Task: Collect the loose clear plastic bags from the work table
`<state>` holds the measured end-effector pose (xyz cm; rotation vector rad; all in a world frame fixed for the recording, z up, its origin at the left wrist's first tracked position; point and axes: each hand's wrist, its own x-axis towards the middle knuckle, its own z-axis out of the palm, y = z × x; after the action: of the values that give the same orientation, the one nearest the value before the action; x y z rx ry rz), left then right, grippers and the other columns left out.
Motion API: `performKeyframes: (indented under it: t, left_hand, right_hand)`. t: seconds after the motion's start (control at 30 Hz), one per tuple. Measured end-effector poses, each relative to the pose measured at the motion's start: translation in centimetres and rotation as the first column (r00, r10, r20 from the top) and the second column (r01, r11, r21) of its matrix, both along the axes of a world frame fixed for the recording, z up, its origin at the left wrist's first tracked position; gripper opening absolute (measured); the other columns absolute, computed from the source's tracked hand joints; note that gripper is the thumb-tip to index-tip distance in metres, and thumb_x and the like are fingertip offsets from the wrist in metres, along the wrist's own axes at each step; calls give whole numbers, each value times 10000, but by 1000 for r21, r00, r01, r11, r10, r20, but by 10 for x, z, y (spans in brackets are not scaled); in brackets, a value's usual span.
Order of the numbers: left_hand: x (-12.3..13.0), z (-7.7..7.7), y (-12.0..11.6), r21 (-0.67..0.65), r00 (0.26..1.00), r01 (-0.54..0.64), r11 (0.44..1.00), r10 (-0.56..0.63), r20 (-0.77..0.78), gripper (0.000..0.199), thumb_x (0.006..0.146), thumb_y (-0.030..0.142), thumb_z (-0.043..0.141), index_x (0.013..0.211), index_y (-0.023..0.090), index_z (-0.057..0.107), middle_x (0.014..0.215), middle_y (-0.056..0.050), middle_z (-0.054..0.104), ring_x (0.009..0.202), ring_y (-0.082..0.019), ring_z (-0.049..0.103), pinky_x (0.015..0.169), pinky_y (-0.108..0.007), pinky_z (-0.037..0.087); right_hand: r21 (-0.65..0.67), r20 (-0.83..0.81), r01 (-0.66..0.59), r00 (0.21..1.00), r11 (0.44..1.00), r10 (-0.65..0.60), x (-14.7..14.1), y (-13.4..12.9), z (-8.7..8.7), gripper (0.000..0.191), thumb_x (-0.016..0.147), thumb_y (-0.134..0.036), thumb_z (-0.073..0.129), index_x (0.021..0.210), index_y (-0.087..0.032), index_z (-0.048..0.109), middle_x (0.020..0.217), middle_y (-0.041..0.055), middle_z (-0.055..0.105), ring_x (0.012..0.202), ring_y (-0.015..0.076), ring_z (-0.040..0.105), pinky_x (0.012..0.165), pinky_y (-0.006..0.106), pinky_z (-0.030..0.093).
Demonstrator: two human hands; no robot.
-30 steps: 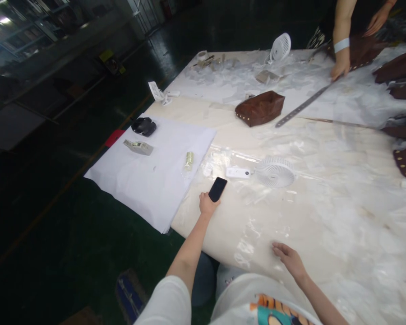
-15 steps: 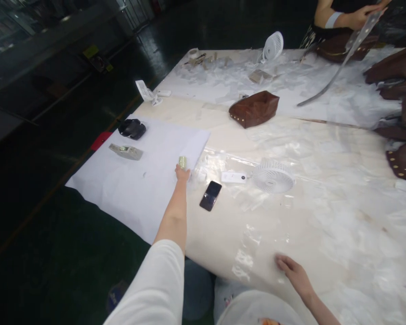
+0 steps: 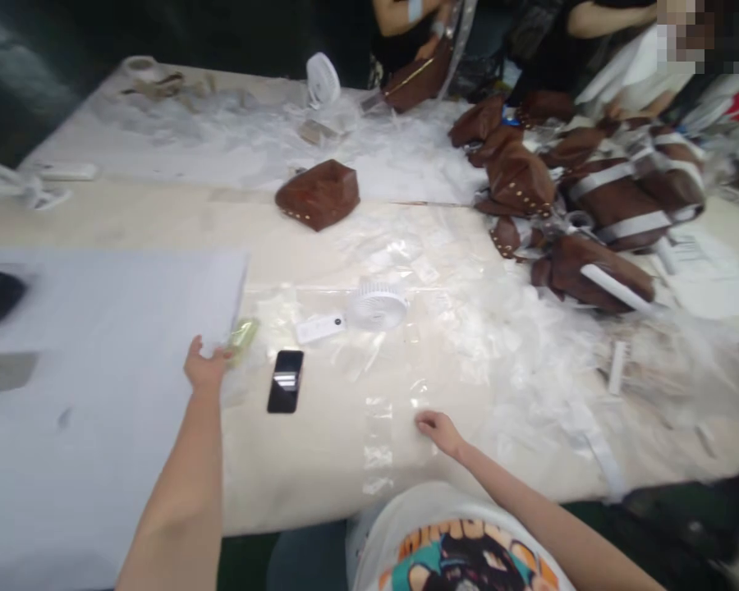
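The yellow-green packet lies by the right-hand edge of the white sheet, right at your left hand. Your thumb and fingers there are spread wide, with the packet beside the thumb side; the blur hides whether you have any real hold on it. Your right hand is loosely curled low over the counter, with nothing visible in it; you can't tell from here whether its fingertips meet.

Watch that left hand. With the fingers so wide and the packet off to one side, a quick sweep could just nudge it rather than catch it, and it might skid toward the phone, which lies flat nearby. The packet looks glossy, so a light pinch could slip too. Clear film lies close about it; a loose piece could come along between your fingers, or drag the fan handle and the white fan with it. If your wrist presses on the sheet's edge, the paper could crease or shift.

On your right, a forearm swung too low could catch the crumpled plastic. The brown bag sits farther back, well apart from both hands.
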<state>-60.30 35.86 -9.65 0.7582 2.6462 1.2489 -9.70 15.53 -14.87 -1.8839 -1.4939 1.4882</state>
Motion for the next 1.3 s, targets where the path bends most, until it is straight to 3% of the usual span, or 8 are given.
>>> performKeyframes:
  t: [0.07, 0.17, 0.4, 0.57, 0.73, 0.9, 1.1, 1.3]
  left_hand:
    - [10, -3, -5, 48, 994, 61, 997, -66, 89, 549, 656, 53, 705, 1187, 125, 587, 1168, -16, 682, 1063, -234, 677, 882, -422, 575]
    - [50, -7, -44, 128, 961, 166, 978, -190, 200, 657, 733, 169, 637, 1366, 221, 471, 1448, -66, 551, 834, -164, 710, 630, -310, 583]
    - [197, -13, -193, 42, 712, 451, 891, -388, 585, 473, 719, 460, 658, 1154, 274, 654, 1272, -101, 697, 769, -207, 715, 529, -284, 521]
    - [256, -24, -249, -71, 630, 522, 850, -328, 704, 439, 679, 537, 651, 1044, 300, 709, 1205, -114, 735, 737, -255, 726, 533, -351, 538]
    - [288, -30, -240, -89, 572, 606, 790, -356, 739, 526, 653, 629, 646, 1026, 266, 720, 1156, -129, 750, 708, -259, 723, 552, -369, 550]
    - [301, -34, -222, -71, 536, 697, 714, -452, 713, 547, 669, 622, 651, 1060, 244, 710, 1141, -121, 748, 734, -251, 725, 638, -382, 577]
    - [293, -38, -227, -98, 541, 729, 677, -484, 688, 495, 707, 514, 627, 1101, 221, 688, 1147, -125, 741, 761, -235, 713, 682, -377, 581]
    - [284, -45, -234, -128, 621, 724, 678, -559, 550, 411, 743, 424, 615, 1092, 219, 685, 1123, -97, 733, 750, -204, 682, 743, -375, 587]
  right_hand:
    - [55, 44, 43, 998, 998, -45, 7, 22, 0, 209, 734, -347, 578, 774, -205, 726, 837, 58, 781, 792, 263, 708, 792, 389, 568]
    - [149, 126, 130, 981, 980, -149, 29, 62, -4, 214, 805, -291, 552, 897, -197, 720, 932, 75, 771, 845, 251, 696, 865, 408, 553]
    - [361, 267, 175, 922, 916, -282, 85, 203, -9, 458, 831, -191, 623, 1284, -133, 594, 1399, 186, 545, 1297, 305, 462, 1122, 502, 358]
    - [243, 501, -139, 865, 960, -1, 96, 265, -7, 734, 743, -103, 782, 1418, -170, 501, 1591, 220, 313, 1411, 404, 285, 1103, 721, 182]
    - [235, 420, -376, 871, 896, 256, 67, 233, -14, 187, 853, -26, 611, 954, -129, 730, 1142, 95, 705, 1167, 233, 553, 1173, 506, 221]
    - [306, 248, -441, 893, 844, 377, 44, 148, -14, 174, 889, -90, 600, 920, -168, 753, 942, -7, 742, 1009, 159, 630, 996, 254, 433]
    - [398, 112, -141, 988, 906, 105, 70, 100, 0, 253, 901, -100, 538, 1003, -193, 750, 1070, 42, 743, 1058, 217, 649, 997, 318, 479]
    - [328, 121, 107, 981, 939, -154, 100, 128, -15, 258, 905, -228, 512, 1064, -151, 700, 1006, 84, 727, 865, 221, 661, 865, 368, 540]
